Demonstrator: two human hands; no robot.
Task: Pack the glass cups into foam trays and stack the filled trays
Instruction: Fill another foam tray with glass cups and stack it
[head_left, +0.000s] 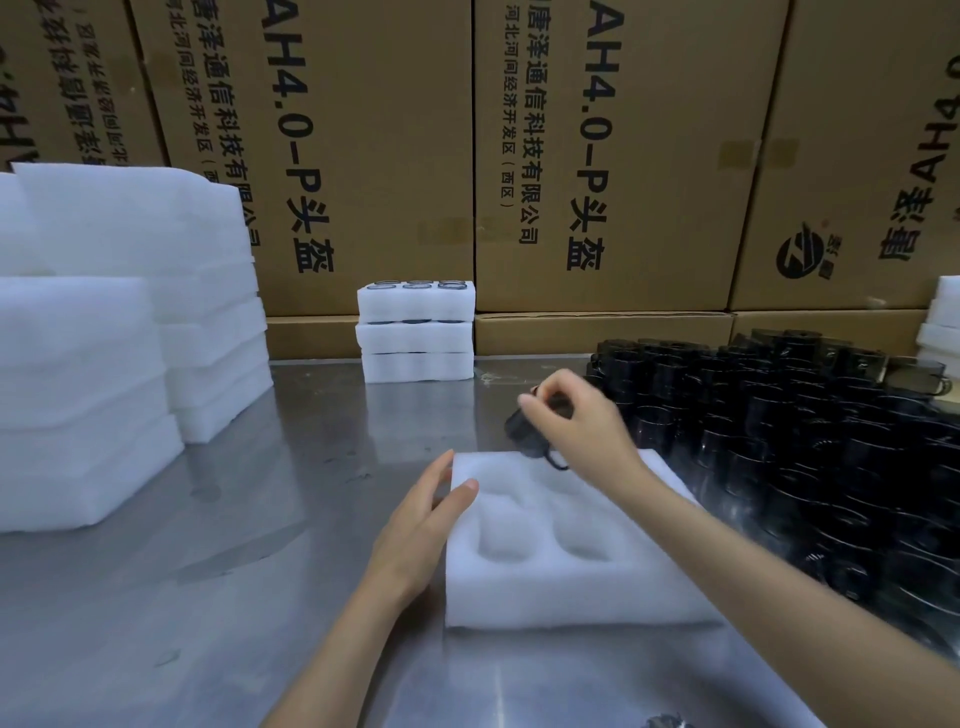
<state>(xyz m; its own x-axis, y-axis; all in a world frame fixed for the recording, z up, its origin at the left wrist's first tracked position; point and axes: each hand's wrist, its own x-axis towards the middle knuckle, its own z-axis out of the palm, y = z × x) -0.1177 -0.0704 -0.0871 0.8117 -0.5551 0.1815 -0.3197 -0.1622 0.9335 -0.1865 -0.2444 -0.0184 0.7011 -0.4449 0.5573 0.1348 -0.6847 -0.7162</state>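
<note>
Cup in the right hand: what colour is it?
Dark, near-black smoked glass cup, gripped by the right hand; head view.

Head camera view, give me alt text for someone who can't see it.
A person's right hand holds a dark glass cup above an empty white foam tray on a metal table, while the left hand steadies the tray's left edge. More dark cups crowd the right; filled trays are stacked behind, before cardboard boxes.
</note>
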